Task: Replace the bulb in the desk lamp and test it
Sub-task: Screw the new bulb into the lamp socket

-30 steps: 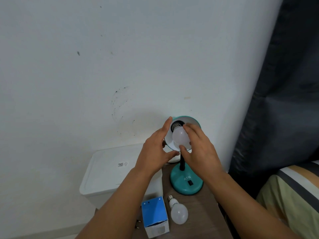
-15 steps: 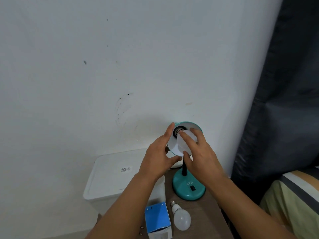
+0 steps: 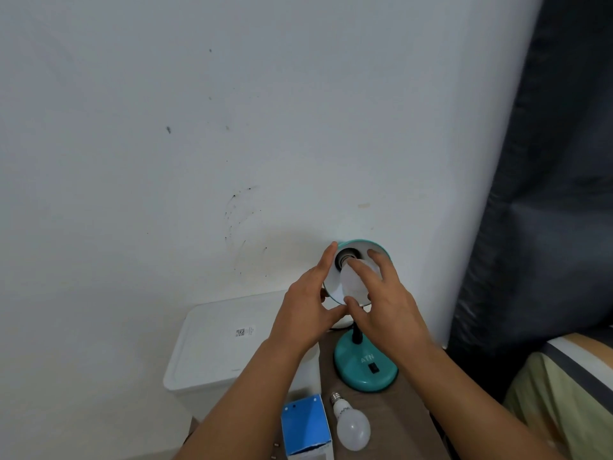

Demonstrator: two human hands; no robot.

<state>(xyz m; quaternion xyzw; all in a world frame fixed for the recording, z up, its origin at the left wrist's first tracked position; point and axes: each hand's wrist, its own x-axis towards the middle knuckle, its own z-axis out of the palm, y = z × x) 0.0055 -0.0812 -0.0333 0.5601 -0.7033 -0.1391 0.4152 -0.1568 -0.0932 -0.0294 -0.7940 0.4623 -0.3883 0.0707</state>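
Closest to me, at the near edge of the brown wooden bedside tabletop (image 3: 391,423), a small blue and white cardboard box (image 3: 306,428) stands with its blue face up, and just beside it on the right a loose frosted white bulb (image 3: 352,426) lies on its side, its metal screw cap pointing away toward the lamp. A little farther back on the same surface sits the round teal base (image 3: 365,365) of the desk lamp, with a black switch on top, and a short black neck rises from it. To the left of the tabletop, pushed against the wall, stands a white plastic lidded bin (image 3: 225,346) with a small printed label on its lid. On the right edge, a bed with a pale green and dark striped cover (image 3: 564,386) shows. Above the base, the left hand (image 3: 306,310) holds the rim of the teal lamp shade (image 3: 335,283), fingers up along its left edge and thumb under it. The right hand (image 3: 384,303) grips a second frosted white bulb (image 3: 353,280) with curled fingers and thumb, its cap sitting at the dark socket inside the shade. Behind everything rises a white painted wall (image 3: 232,127) with dark scuffs and specks, and a dark grey curtain (image 3: 547,194) hangs down the right side.
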